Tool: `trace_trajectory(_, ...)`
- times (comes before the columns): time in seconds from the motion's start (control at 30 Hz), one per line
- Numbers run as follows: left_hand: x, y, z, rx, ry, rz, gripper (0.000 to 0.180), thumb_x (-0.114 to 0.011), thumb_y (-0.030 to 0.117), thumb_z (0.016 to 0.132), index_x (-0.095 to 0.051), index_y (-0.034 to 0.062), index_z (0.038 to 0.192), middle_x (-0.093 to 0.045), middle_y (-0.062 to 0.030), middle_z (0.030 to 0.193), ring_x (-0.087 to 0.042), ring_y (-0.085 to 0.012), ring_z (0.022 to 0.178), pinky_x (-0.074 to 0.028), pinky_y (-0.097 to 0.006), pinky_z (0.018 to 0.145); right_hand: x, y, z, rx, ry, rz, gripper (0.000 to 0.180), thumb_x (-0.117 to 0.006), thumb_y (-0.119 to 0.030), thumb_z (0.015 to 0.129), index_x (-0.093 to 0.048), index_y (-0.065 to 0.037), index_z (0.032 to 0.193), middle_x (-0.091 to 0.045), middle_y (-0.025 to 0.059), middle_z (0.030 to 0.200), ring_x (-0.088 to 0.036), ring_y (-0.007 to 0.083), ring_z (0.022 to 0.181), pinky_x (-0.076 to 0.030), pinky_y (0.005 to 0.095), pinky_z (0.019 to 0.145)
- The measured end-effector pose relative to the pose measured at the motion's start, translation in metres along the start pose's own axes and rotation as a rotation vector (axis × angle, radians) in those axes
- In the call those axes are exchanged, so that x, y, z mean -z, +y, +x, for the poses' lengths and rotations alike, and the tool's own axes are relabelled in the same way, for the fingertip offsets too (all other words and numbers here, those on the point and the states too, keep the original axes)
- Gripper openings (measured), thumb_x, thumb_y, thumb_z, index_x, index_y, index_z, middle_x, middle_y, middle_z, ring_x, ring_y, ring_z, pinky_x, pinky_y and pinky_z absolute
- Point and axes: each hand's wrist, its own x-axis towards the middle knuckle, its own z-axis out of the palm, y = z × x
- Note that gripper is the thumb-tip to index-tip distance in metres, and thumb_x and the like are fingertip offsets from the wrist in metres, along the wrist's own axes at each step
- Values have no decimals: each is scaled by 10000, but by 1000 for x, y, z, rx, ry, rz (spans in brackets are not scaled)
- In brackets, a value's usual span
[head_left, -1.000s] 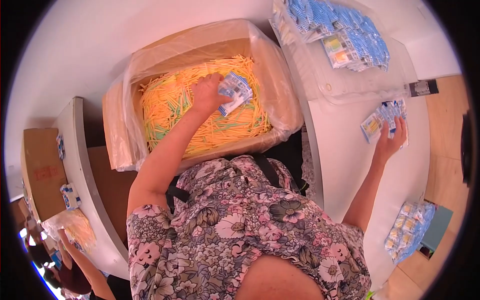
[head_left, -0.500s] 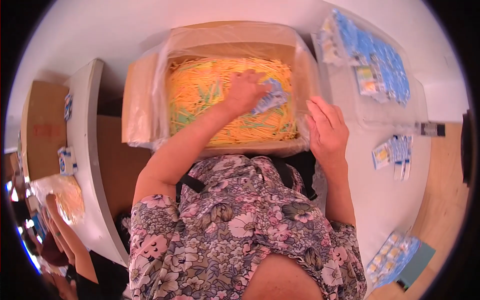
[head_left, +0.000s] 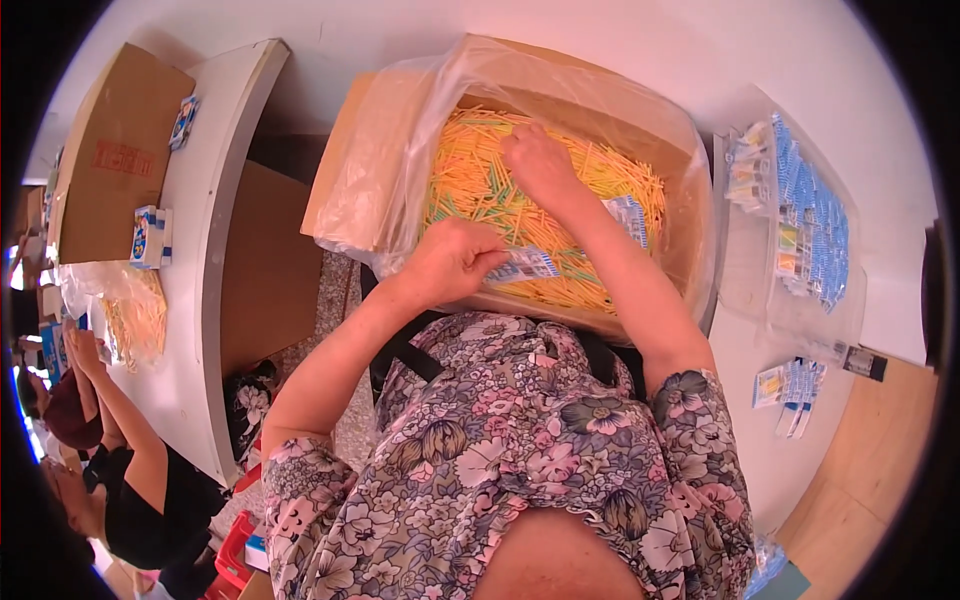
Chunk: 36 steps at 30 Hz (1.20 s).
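A cardboard box (head_left: 352, 160) lined with clear plastic stands in front of me, filled with loose thin orange, yellow and green sticks (head_left: 475, 150). Over the near left part of the pile, my left hand (head_left: 450, 262) is closed on one end of a small blue-and-white packet (head_left: 527, 265). My right hand (head_left: 540, 165) reaches farther into the box, down at the sticks, with its fingers curled; whatever they grip is hidden. Another blue-and-white packet (head_left: 628, 218) lies on the sticks at the right, beside my right forearm.
At the right a clear plastic tray (head_left: 745, 290) holds many blue packets (head_left: 815, 220). A few more packets (head_left: 792, 385) lie on the table nearer me. To the left are a white partition (head_left: 215, 240), a brown carton (head_left: 125, 150), small boxes (head_left: 150, 238) and a co-worker (head_left: 130, 460).
The view has turned, so the box sits farther right. My left hand has come back to the near side and holds a packet. My right hand has moved from the box's right side into the sticks.
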Motion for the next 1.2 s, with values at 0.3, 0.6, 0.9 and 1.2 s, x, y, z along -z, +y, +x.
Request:
trace_trajectory(0.3,4,-8,-4,215,90,-159,173,-662,119,766,-562,-3,698,-554,-172,660,-558,-364,623,-422,-410,533,-20,3,25,75,-118,-497,148,-569,-117,736,-687,-74,814,-649,113,851,-622,229,832,-491,341,645)
trace_trajectory(0.6,10,-19,22,19,145,390,35,-621,60,674,-619,70,640,-590,-123,866,-559,-309,873,-427,-418,731,31,14,20,123,-377,-431,111,-515,-71,782,-597,-32,848,-632,130,833,-642,246,733,-500,356,593)
trace_trajectory(0.9,-10,-47,58,-18,-6,322,75,-618,21,677,-654,44,738,-580,-135,984,-562,-306,941,-439,-402,751,94,-21,-2,304,-405,-226,108,-498,-83,808,-552,-10,866,-606,178,788,-637,305,733,-498,388,605)
trace_trajectory(1.2,-2,-32,52,50,15,-188,61,-640,60,802,-648,0,808,-608,-131,732,-591,-209,665,-451,-301,603,86,-11,-19,-365,-199,1128,241,-552,-248,925,-572,-14,870,-566,19,732,-507,46,565,-423,220,481)
